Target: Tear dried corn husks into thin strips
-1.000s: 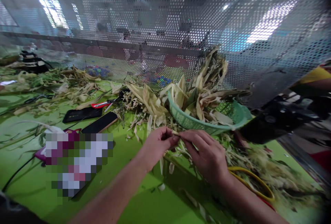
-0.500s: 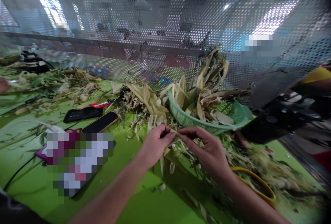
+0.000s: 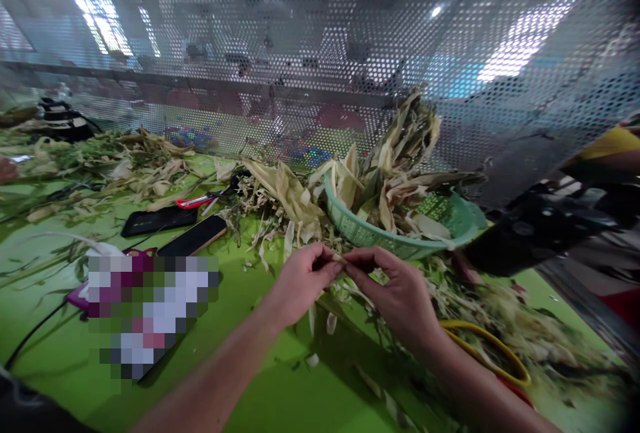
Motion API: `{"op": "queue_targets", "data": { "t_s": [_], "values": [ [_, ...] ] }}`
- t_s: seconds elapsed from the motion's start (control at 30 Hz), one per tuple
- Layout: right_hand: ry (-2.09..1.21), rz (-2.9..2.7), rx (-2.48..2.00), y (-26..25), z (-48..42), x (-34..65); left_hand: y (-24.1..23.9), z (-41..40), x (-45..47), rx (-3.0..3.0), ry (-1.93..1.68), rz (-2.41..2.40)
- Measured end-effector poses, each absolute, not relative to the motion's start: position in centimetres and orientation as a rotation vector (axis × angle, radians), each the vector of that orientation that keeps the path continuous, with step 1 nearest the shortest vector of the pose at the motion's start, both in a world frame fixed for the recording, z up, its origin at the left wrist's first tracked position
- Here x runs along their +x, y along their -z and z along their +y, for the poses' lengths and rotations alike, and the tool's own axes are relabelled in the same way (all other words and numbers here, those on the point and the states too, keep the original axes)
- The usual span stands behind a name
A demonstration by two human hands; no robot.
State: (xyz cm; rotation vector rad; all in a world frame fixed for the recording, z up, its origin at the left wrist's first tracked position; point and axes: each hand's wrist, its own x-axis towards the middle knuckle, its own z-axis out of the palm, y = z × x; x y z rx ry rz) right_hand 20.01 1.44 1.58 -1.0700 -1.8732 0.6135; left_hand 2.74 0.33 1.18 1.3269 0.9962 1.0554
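Observation:
My left hand (image 3: 300,283) and my right hand (image 3: 395,296) meet over the green table, fingertips pinched together on a thin pale strip of dried husk (image 3: 342,261). More strips hang down below the hands. Just behind them stands a teal plastic basket (image 3: 370,236) heaped with dried corn husks (image 3: 395,173). Loose husk scraps lie under and to the right of my right hand.
Two dark phones (image 3: 173,230) and red-handled scissors (image 3: 197,201) lie at the left of the husk pile. A perforated metal screen (image 3: 320,66) closes the back. A yellow ring (image 3: 487,350) lies at the right, a black device (image 3: 540,230) beyond it. The green table (image 3: 280,393) shows in front.
Both hands have shifted only slightly, staying pinched on the husk strip; my right hand's fingers have curled in closer to the left.

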Motion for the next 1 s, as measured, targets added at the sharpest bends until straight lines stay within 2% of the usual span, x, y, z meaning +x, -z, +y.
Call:
{"op": "queue_targets", "data": {
  "t_s": [0.4,1.0],
  "values": [
    [-0.259,-2.016,-1.016,-1.57,1.11,19.93,-0.94,0.17,3.37,1.102,-1.071,0.958],
    [-0.042,-2.089,-0.887,-2.06,1.13,20.21,-1.35,-0.10,3.26,0.704,-1.057,0.793]
  ]
}}
